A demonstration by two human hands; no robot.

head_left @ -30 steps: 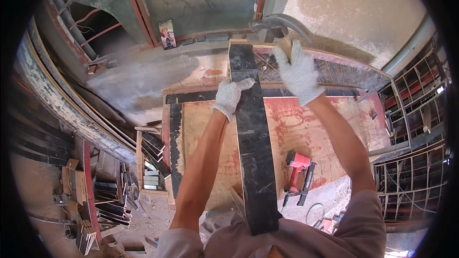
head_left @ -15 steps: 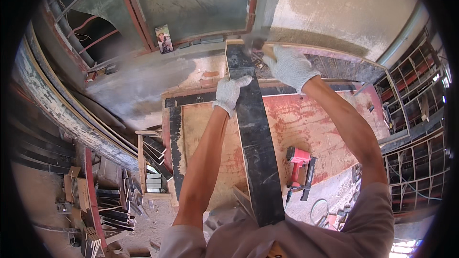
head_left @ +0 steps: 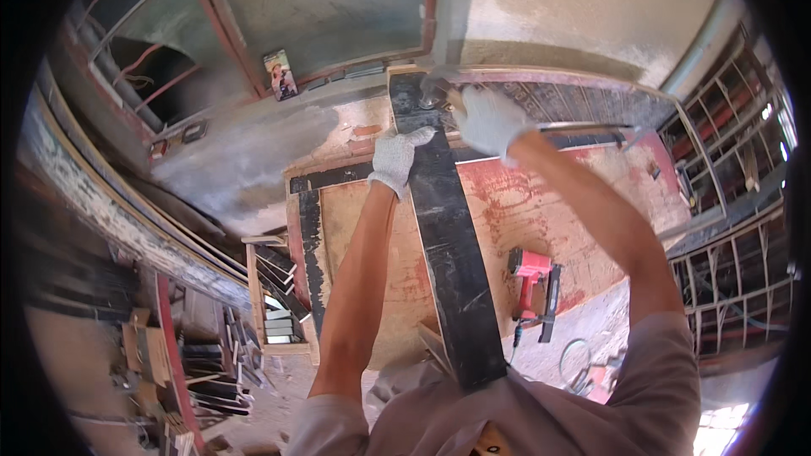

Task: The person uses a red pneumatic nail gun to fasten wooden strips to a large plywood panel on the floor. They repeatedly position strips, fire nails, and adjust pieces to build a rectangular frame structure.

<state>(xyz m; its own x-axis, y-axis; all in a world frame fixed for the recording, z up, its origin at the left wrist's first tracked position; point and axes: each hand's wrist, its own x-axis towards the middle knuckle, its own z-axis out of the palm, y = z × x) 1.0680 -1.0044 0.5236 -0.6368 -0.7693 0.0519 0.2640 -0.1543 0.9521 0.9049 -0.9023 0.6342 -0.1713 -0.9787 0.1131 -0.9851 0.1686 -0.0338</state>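
Note:
A long black board (head_left: 452, 236) runs from my chest across the work surface to the far wall. My left hand (head_left: 397, 159), in a pale knitted glove, grips its left edge near the far end, thumb lying across the top. In my gloved right hand (head_left: 490, 121) is a hammer (head_left: 434, 91), its head smeared by motion over the board's far end. Most of the hammer's handle is hidden by the glove. A red and black nail gun (head_left: 532, 283) lies to the right of the board.
The worn reddish tabletop (head_left: 541, 203) lies beneath the board. At left is a wooden box (head_left: 256, 287) with metal-coloured strips, beside stacked scrap pieces (head_left: 211, 376). Metal grid frames (head_left: 731, 287) stand at right. A small picture card (head_left: 280, 74) leans by the window.
The hammer and my right hand have come down and left, bringing the head to the board's far end. My left hand keeps its hold. The whole view has shifted slightly.

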